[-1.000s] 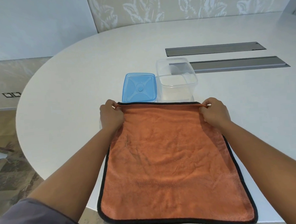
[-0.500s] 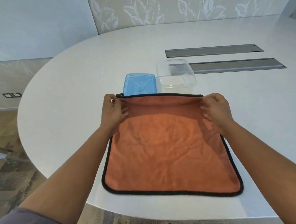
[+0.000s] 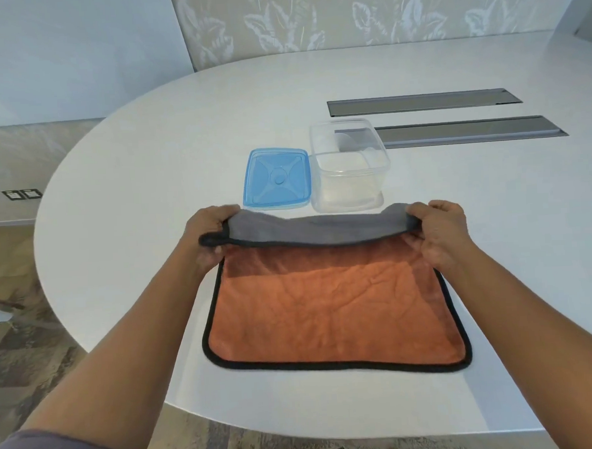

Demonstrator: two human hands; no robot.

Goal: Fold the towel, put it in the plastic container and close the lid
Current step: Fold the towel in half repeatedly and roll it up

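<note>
A white oval tabletop (image 3: 149, 204) stands before a leaf-patterned wall (image 3: 362, 11), with two grey slots (image 3: 425, 101) beyond the right hand (image 3: 440, 232) and patterned floor below the left hand (image 3: 208, 239). Just past both hands sit the clear plastic container (image 3: 348, 166), open with nothing visible inside, and the blue lid (image 3: 275, 179) lying flat beside it, nearer the left hand. Each hand pinches a far corner of the orange towel (image 3: 333, 308), lifting that edge so its grey underside faces up between them.
</note>
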